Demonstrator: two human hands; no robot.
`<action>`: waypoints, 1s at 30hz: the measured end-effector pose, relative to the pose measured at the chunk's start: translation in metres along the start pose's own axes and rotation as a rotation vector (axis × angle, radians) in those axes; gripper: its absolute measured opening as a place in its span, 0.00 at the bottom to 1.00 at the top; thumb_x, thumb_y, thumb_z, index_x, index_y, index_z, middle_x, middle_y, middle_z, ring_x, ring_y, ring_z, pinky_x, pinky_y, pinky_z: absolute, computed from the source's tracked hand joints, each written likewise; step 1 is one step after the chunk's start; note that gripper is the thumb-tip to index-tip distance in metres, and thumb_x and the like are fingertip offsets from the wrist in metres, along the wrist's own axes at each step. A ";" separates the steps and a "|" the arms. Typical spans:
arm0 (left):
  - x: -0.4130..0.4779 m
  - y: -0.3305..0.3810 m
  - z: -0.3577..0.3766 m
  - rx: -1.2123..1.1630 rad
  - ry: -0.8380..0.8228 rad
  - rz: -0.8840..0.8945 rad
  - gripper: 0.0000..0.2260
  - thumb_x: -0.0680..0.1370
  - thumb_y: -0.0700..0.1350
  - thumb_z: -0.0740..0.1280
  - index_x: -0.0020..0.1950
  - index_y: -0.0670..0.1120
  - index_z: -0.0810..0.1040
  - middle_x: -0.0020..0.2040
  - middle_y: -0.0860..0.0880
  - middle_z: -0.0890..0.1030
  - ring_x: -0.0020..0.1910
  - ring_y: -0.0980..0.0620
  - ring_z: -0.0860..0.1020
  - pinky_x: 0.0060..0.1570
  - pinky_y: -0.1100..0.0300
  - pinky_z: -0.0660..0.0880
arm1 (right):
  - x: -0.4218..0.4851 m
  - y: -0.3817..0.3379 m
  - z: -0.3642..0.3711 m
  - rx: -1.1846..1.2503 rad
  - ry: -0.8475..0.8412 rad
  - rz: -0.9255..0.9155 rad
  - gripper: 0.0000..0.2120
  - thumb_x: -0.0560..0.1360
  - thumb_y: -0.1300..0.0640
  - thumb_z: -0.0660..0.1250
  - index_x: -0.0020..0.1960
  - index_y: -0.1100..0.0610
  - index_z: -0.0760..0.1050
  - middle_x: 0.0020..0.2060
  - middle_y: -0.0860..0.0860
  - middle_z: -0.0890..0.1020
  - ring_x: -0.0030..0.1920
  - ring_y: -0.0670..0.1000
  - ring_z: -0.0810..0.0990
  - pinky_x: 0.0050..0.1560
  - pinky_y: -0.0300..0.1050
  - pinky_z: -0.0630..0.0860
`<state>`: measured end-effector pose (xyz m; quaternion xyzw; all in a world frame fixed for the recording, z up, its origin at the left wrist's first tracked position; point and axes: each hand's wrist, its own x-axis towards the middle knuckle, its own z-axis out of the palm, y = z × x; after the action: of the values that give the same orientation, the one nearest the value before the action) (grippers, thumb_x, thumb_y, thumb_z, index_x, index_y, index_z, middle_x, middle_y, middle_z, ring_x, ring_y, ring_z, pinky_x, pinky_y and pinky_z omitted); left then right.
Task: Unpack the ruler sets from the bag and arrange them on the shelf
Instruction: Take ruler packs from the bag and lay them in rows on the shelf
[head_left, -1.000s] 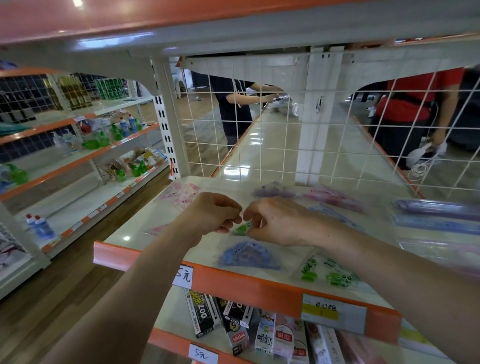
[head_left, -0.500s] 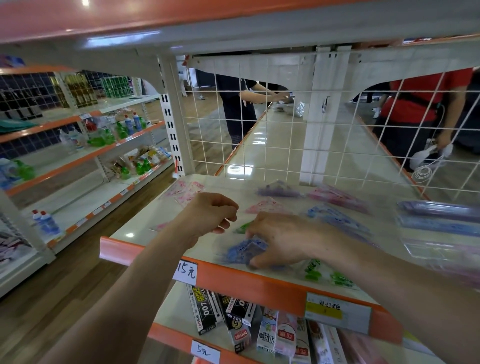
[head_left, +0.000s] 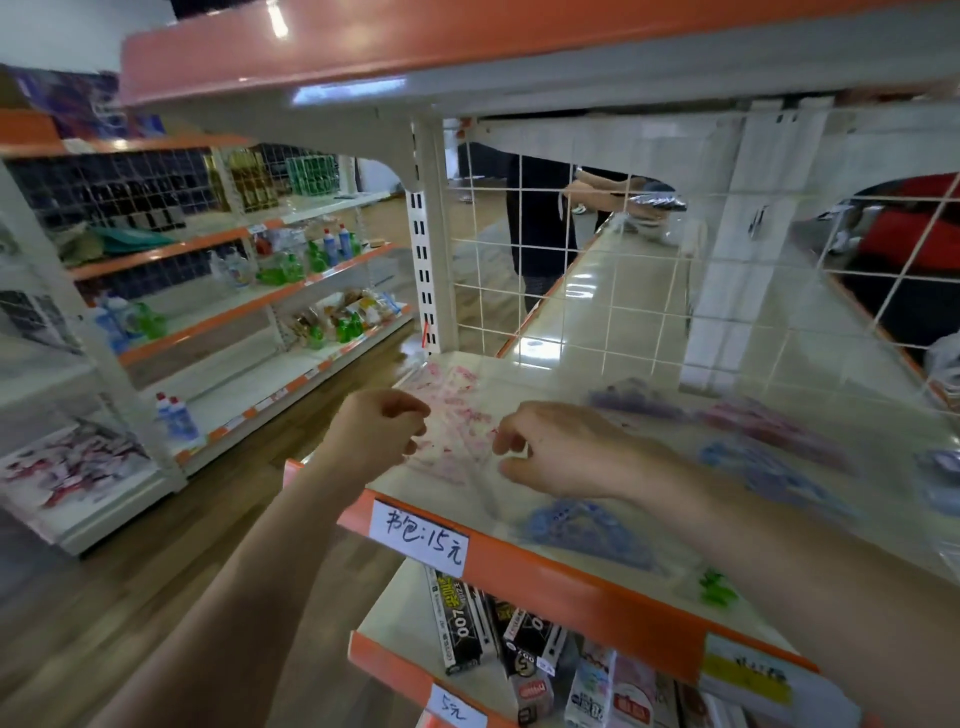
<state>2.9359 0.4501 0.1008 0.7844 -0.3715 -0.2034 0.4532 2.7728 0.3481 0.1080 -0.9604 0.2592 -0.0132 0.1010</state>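
Note:
A pink ruler set (head_left: 460, 423) in a clear sleeve lies at the left end of the cream shelf (head_left: 561, 374), between my two hands. My left hand (head_left: 376, 434) pinches the sleeve's left edge with curled fingers. My right hand (head_left: 553, 452) pinches its right edge between thumb and forefinger. More sets lie flat to the right: a blue one (head_left: 587, 525) by the front lip, a green one (head_left: 719, 592) partly behind my right forearm, a purple one (head_left: 634, 402) and a magenta one (head_left: 769, 426) at the back. No bag is in view.
The shelf has an orange front lip (head_left: 571, 582) with a handwritten price label (head_left: 421, 538). A white wire grid (head_left: 571, 270) closes the back; two people stand beyond it. Boxed goods (head_left: 467, 623) fill the shelf below. Another shelf unit with bottles (head_left: 291, 260) stands across the aisle, left.
Both hands moved left, from the green and blue sets near the front to the pink set at the shelf's left end. The view also swung left and closer.

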 end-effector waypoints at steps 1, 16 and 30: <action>0.000 -0.003 -0.004 0.000 0.013 -0.009 0.07 0.78 0.38 0.62 0.48 0.46 0.80 0.44 0.47 0.82 0.38 0.52 0.78 0.43 0.58 0.78 | 0.007 -0.005 0.003 0.005 0.000 -0.001 0.15 0.77 0.49 0.62 0.62 0.50 0.74 0.59 0.48 0.75 0.59 0.50 0.74 0.54 0.42 0.69; 0.005 -0.022 -0.021 -0.034 0.056 -0.048 0.08 0.78 0.38 0.63 0.46 0.47 0.80 0.44 0.45 0.82 0.37 0.51 0.78 0.43 0.55 0.79 | 0.082 -0.049 0.027 -0.128 -0.183 -0.003 0.20 0.75 0.48 0.64 0.65 0.53 0.71 0.60 0.54 0.75 0.57 0.55 0.74 0.52 0.48 0.73; 0.021 -0.029 -0.012 -0.011 0.094 -0.105 0.11 0.77 0.45 0.66 0.60 0.51 0.75 0.55 0.50 0.78 0.50 0.51 0.77 0.50 0.54 0.77 | 0.098 -0.029 0.029 0.513 -0.013 -0.072 0.17 0.75 0.60 0.68 0.63 0.56 0.74 0.47 0.46 0.75 0.51 0.49 0.75 0.50 0.41 0.72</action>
<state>2.9685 0.4499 0.0823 0.8091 -0.3070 -0.1917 0.4630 2.8744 0.3286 0.0830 -0.9120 0.2125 -0.0761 0.3425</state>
